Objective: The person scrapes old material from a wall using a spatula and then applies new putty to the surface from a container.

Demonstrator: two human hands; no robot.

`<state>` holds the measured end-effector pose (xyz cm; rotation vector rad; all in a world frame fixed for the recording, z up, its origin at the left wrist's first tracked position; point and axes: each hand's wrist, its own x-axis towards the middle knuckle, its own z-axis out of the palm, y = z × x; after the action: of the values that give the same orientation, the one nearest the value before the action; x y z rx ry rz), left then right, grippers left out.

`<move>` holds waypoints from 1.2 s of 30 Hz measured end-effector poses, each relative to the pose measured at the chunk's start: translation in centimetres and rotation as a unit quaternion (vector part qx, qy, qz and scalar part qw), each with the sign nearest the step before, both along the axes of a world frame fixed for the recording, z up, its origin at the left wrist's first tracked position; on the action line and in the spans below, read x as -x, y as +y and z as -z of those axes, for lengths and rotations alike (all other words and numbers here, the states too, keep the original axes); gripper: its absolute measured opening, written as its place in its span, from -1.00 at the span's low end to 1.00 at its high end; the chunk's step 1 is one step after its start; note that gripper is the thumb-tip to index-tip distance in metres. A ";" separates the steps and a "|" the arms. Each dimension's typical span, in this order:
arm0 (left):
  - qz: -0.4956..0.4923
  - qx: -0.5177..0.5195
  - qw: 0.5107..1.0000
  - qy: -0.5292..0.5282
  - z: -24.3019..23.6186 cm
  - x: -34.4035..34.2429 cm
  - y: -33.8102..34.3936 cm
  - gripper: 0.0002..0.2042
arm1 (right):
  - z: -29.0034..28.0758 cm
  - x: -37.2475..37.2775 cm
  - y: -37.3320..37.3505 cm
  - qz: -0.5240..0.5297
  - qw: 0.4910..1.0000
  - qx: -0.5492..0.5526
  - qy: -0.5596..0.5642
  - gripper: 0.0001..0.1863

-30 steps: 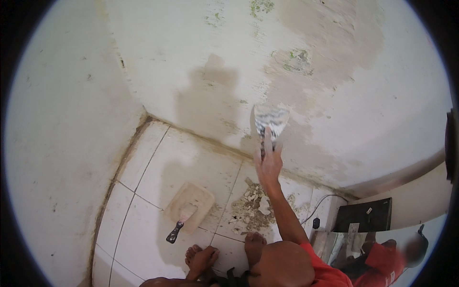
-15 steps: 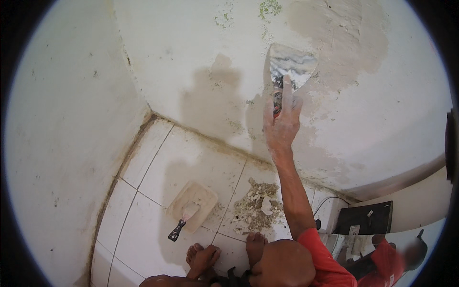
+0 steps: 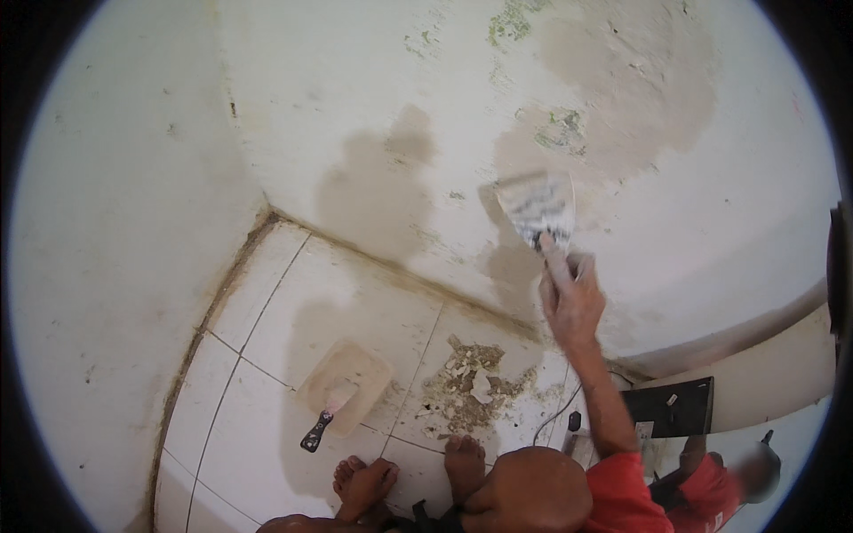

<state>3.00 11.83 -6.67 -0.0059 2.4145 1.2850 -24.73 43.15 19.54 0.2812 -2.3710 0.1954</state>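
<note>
My right hand [image 3: 573, 298] is closed round the handle of a wide putty knife [image 3: 538, 209], whose plaster-smeared blade is at the stained, patched wall [image 3: 622, 115]. The blade's edge casts a short shadow on the wall. A second, narrower putty knife [image 3: 317, 431] with a black handle lies across a beige plastic tray [image 3: 362, 360] on the floor. To the right of the tray lies a heap of scraped debris [image 3: 462, 373], just beyond my bare feet. My left hand is not in view.
White floor tiles [image 3: 240, 417] meet a side wall [image 3: 98, 266] at a grimy corner. At lower right are a black panel [image 3: 675, 400], a cable [image 3: 560, 413] and a mirror-like surface [image 3: 777, 417] showing a person in red. My bent knee [image 3: 538, 489] is at the bottom.
My right hand and the putty knife first rose up the wall, then came back down and shifted right, uncovering the green-flecked patch again. The tray and debris stay put.
</note>
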 end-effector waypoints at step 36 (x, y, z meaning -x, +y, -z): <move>0.030 0.065 0.995 0.076 1.9 -0.6 0.2 -0.78 | 1.6 -5.8 7.6 0.114 0.985 0.128 0.000 -0.30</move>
<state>3.59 12.02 -8.52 0.1303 2.6020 1.1383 -18.96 50.78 17.91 -0.1116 -2.3233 0.3872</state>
